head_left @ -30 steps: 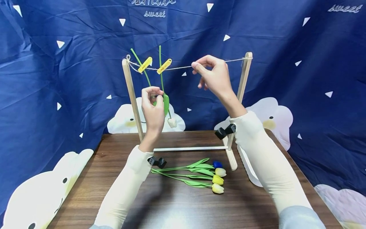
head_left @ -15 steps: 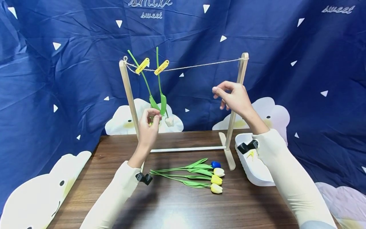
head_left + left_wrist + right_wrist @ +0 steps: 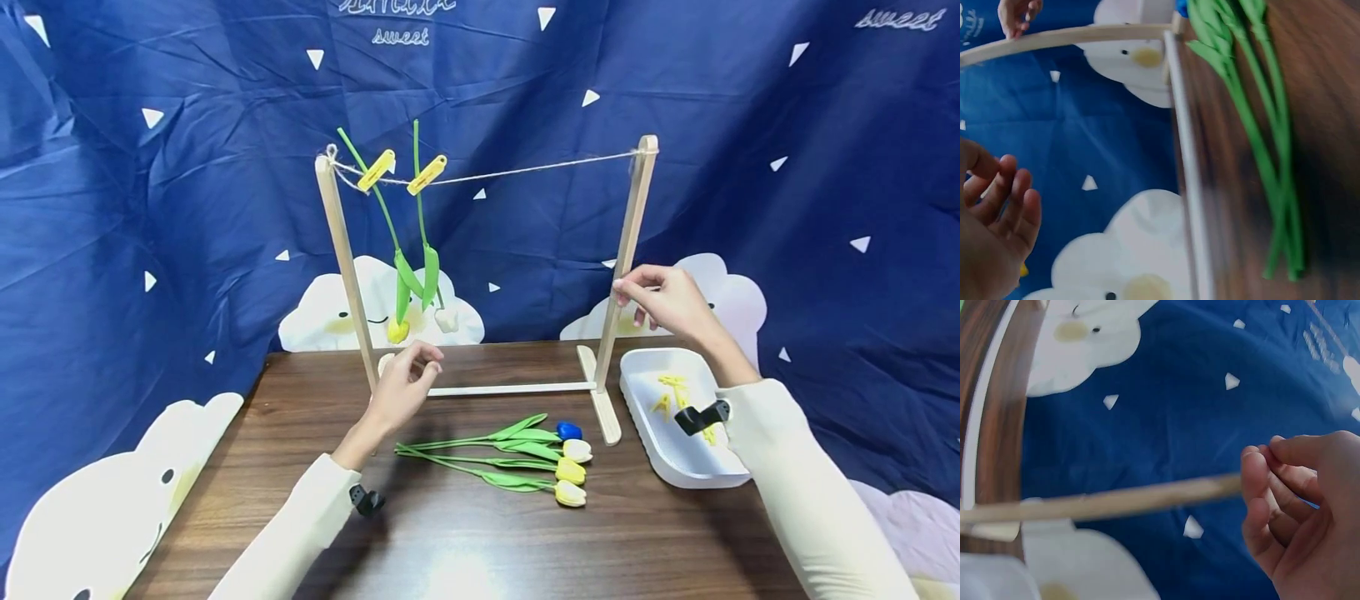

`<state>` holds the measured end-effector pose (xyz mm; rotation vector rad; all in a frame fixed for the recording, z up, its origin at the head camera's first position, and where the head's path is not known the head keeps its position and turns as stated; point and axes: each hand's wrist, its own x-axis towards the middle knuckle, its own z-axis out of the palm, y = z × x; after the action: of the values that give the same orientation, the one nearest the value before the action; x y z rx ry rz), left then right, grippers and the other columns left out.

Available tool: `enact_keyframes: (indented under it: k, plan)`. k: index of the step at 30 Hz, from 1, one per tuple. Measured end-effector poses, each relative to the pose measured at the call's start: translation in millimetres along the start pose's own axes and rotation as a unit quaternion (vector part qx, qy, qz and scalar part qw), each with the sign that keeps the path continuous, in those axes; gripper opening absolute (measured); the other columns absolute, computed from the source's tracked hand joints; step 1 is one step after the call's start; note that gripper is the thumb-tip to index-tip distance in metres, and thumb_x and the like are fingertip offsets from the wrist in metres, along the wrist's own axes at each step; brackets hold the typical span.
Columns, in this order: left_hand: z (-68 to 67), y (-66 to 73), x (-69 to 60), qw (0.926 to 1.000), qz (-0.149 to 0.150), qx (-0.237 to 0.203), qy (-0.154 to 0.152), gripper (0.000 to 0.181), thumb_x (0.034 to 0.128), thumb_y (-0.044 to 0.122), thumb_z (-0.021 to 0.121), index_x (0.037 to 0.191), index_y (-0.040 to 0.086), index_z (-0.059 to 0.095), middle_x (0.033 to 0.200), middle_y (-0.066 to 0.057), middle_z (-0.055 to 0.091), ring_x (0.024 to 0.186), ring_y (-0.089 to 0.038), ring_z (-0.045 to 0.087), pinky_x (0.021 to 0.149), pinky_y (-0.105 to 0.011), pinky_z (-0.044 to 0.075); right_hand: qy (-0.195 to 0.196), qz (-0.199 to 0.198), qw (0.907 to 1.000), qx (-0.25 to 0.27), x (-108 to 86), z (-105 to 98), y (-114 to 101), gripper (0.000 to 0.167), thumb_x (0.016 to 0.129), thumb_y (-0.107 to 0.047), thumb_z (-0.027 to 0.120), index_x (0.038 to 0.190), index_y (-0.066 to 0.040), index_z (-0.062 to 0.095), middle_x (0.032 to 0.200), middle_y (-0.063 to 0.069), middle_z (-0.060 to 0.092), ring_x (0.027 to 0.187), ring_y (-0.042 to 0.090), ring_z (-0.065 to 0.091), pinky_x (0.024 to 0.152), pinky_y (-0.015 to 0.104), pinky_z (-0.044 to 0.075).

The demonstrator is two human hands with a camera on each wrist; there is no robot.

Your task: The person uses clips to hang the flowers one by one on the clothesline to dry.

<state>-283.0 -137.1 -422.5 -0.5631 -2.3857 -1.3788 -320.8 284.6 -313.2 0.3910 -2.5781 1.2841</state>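
Two tulips hang heads down from a string [image 3: 517, 172] on a wooden frame, a yellow tulip [image 3: 398, 332] and a white tulip [image 3: 446, 319]. A yellow clothespin [image 3: 377, 171] holds one stem, and a second yellow clothespin [image 3: 427, 175] holds the other. Just below the yellow bloom is my left hand [image 3: 401, 387], its fingers loosely bent around nothing. My right hand [image 3: 667, 300] hovers by the frame's right post [image 3: 633, 217], fingers relaxed; in the right wrist view no object shows in it. Several tulips [image 3: 525, 458] lie on the table, blooms to the right.
A white tray [image 3: 651, 442] with several yellow clothespins [image 3: 672, 381] stands at the table's right, below my right forearm. The frame's white crossbar [image 3: 510, 389] runs low behind the lying tulips. A blue patterned cloth [image 3: 495, 92] hangs behind.
My right hand has left the string and moved down and right toward the tray side. My left hand has dropped from the hanging tulips' leaves to below the blooms, uncovering the yellow tulip.
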Motion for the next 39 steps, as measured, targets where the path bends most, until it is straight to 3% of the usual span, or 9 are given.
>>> enact_keyframes:
  k: [5,10,17,23,28,35,39]
  plan:
    - [0.2,-20.2,-5.9,0.9976,-0.026,0.043,-0.048,0.014,0.0986,0.004,0.06,0.109,0.006,0.07,0.092,-0.007,0.074,0.075,-0.011,0.062,0.07,-0.024,0.05,-0.037,0.027,0.9982,-0.038,-6.2,-7.0,33.5,0.031,0.106,-0.03,0.065,0.1,-0.001,0.073,0.077,-0.011,0.072,0.055,0.019,0.069,0.048,0.03,0.053]
    - [-0.4,-41.7,-11.3,0.9914,-0.034,0.095,-0.083,0.012,0.0975,0.006,0.064,0.104,0.009,0.073,0.089,-0.002,0.074,0.077,-0.011,0.062,0.074,-0.026,0.051,-0.065,0.037,0.9939,-0.081,-8.0,-9.4,68.9,0.023,0.105,-0.018,0.062,0.101,0.002,0.073,0.077,-0.001,0.075,0.055,0.016,0.069,0.048,0.032,0.054]
    - [5.2,-65.9,-25.2,0.974,-0.025,0.144,-0.173,0.01,0.1008,0.008,0.065,0.105,0.01,0.073,0.097,-0.001,0.077,0.088,-0.013,0.066,0.084,-0.035,0.054,-0.093,0.071,0.9837,-0.137,-11.4,-13.6,114.5,0.02,0.104,-0.014,0.063,0.102,0.004,0.07,0.09,0.018,0.078,0.064,0.018,0.073,0.05,0.035,0.056]
    - [14.6,-78.4,-36.5,0.9564,-0.024,0.17,-0.236,0.008,0.0991,0.008,0.067,0.102,0.011,0.074,0.09,0.004,0.072,0.082,-0.008,0.062,0.078,-0.031,0.053,-0.114,0.074,0.977,-0.164,-16.3,-16.3,145.6,0.018,0.1,-0.005,0.063,0.102,0.011,0.071,0.087,0.022,0.073,0.07,0.022,0.069,0.053,0.035,0.058]
    - [19.6,-83.1,-40.3,0.9458,-0.01,0.185,-0.267,0.006,0.097,0.01,0.072,0.101,0.013,0.075,0.09,0.005,0.07,0.083,-0.008,0.064,0.077,-0.03,0.053,-0.144,0.085,0.9595,-0.227,-19.1,-12.6,164.0,0.02,0.098,-0.009,0.063,0.1,0.009,0.071,0.084,0.017,0.071,0.071,0.022,0.062,0.061,0.034,0.052]
    - [19.6,-80.4,-43.3,0.9431,-0.01,0.181,-0.279,0.011,0.0947,0.004,0.071,0.103,0.011,0.074,0.092,0.001,0.072,0.085,-0.013,0.067,0.08,-0.034,0.055,-0.17,0.134,0.9241,-0.315,-26.3,0.4,175.1,0.021,0.093,-0.012,0.061,0.1,0.003,0.075,0.093,0.017,0.072,0.084,0.034,0.063,0.077,0.051,0.052]
    - [20.5,-80.7,-44.3,0.9416,-0.004,0.187,-0.28,0.009,0.0971,0.005,0.07,0.102,0.011,0.075,0.093,0.001,0.073,0.086,-0.013,0.067,0.081,-0.035,0.056,-0.192,0.147,0.9131,-0.329,-30.5,7.1,177.3,0.013,0.091,-0.009,0.06,0.093,-0.001,0.069,0.088,0.016,0.067,0.082,0.034,0.06,0.074,0.051,0.049]
